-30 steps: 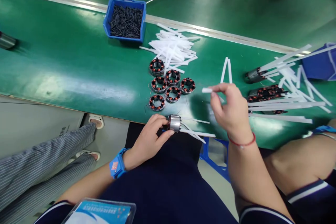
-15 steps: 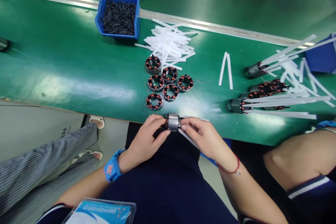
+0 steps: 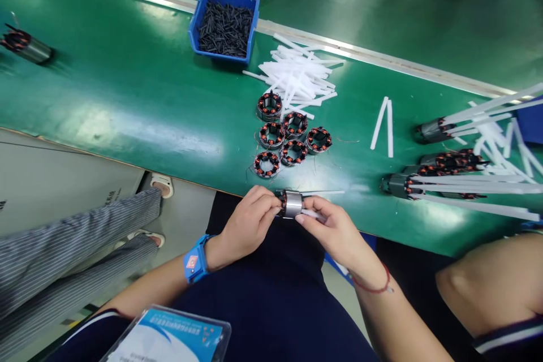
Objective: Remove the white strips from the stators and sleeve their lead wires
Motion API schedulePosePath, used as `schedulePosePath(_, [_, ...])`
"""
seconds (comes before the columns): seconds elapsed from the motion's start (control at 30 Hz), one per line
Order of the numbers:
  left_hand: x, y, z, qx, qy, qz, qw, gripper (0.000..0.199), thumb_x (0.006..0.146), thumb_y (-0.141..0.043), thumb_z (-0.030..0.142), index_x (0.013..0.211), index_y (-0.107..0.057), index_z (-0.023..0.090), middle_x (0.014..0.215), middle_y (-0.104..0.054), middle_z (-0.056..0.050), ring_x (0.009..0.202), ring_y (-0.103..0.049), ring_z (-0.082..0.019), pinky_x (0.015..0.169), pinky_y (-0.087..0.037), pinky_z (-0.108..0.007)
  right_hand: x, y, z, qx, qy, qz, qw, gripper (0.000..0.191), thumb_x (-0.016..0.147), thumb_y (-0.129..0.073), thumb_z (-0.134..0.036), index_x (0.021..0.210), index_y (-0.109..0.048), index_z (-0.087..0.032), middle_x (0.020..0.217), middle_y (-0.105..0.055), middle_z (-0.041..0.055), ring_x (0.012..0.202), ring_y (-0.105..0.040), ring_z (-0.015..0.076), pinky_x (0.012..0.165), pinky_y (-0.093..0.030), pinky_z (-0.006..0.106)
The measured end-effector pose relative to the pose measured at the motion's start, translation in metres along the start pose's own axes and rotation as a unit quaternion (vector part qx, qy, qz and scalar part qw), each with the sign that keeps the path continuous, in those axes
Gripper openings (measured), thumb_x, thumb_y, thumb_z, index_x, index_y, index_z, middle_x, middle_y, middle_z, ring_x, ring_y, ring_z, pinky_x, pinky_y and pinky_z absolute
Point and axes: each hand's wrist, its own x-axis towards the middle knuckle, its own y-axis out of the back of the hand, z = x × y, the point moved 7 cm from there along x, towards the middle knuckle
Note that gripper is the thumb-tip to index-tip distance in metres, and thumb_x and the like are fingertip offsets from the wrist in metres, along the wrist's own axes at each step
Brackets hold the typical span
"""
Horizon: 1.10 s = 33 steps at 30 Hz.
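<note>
Several fingers (image 3: 266, 202) pinched, left hand (image 3: 245, 226) on stator (image 3: 293, 204), right hand (image 3: 338, 233) on tube (image 3: 313, 214)

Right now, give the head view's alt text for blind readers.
Left hand holds a metal cylinder; right hand grips a white strip at its end. Behind on a green bench: six copper-wound rings, loose strips, a blue bin of black pieces.

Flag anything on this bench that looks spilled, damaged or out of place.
Nothing looks spilled or damaged. Mildly odd: two white strips lie apart from the white pile, right of the six copper-wound rings. The silver core in the left hand looks intact, though partly hidden.
</note>
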Motion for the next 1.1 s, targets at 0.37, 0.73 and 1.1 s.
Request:
schedulePosePath(0.37, [0.001, -0.001, -0.004, -0.038, 0.047, 0.01, 0.998, 0.011, 0.086, -0.057, 0.024, 0.093, -0.054, 0.017, 0.098, -0.054, -0.006, 0.094, -0.05, -0.019, 0.084, -0.043, -0.033, -0.006, 0.003, 0.003, -0.069, 0.037, 0.082, 0.994, 0.02, 0.085, -0.058, -0.038, 0.088, -0.065, -0.019, 0.078, -0.065, 0.0024, 0.068, -0.056, 0.0153, 0.063, -0.043, 0.027])
schedulePosePath(0.73, [0.003, -0.008, -0.006, -0.015, 0.057, -0.025, 0.998, 0.005, 0.086, -0.057, 0.021, 0.09, -0.054, 0.017, 0.095, -0.055, -0.004, 0.089, -0.047, -0.018, 0.086, -0.037, -0.035, -0.014, 0.012, -0.014, -0.255, 0.07, -0.096, 0.96, 0.035, 0.095, -0.038, -0.031, 0.123, -0.059, -0.029, 0.084, -0.072, 0.0004, 0.077, -0.066, 0.0186, 0.074, -0.05, 0.032])
schedulePosePath(1.1, [0.006, -0.006, -0.006, -0.015, 0.049, -0.042, 0.998, 0.007, 0.089, -0.053, 0.024, 0.086, -0.054, 0.017, 0.088, -0.055, -0.002, 0.085, -0.047, -0.017, 0.081, -0.036, -0.033, 0.055, 0.165, -0.055, -0.445, -0.024, 0.467, 0.764, 0.034, 0.08, -0.057, -0.028, 0.106, -0.058, -0.006, 0.106, -0.061, 0.0226, 0.097, -0.059, 0.0329, 0.082, -0.044, 0.045])
